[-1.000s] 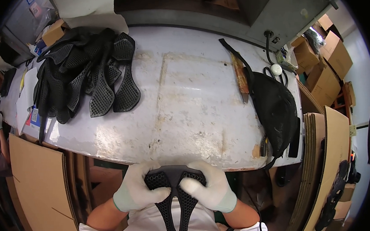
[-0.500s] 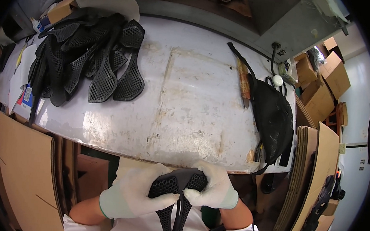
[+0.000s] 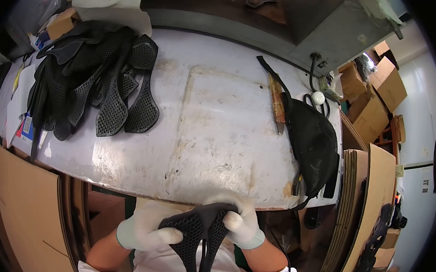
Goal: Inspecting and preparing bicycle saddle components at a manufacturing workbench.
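In front of my body, just off the near edge of the table (image 3: 217,151), I hold a black bicycle saddle pad (image 3: 185,229) with a honeycomb lattice and a long slot down its middle. My left hand (image 3: 146,226), in a white glove, grips the left edge of its wide end, thumb on top. On the other side my gloved right hand (image 3: 243,221) is closed round the right corner, its thumb pressed on the lattice. Fingers under the pad are hidden. The narrow end points down toward me.
A heap of similar black pads (image 3: 81,71) lies at the table's left. To the right rest a black pouch (image 3: 312,147) and a brown-handled blade (image 3: 277,105). A grey metal cabinet (image 3: 316,34) stands behind. Cardboard sheets (image 3: 28,203) lean below the table.
My thumbs have moved from the pad's middle out toward its sides, and my hands are farther apart. More of the lattice shows. The whole view has shifted slightly.
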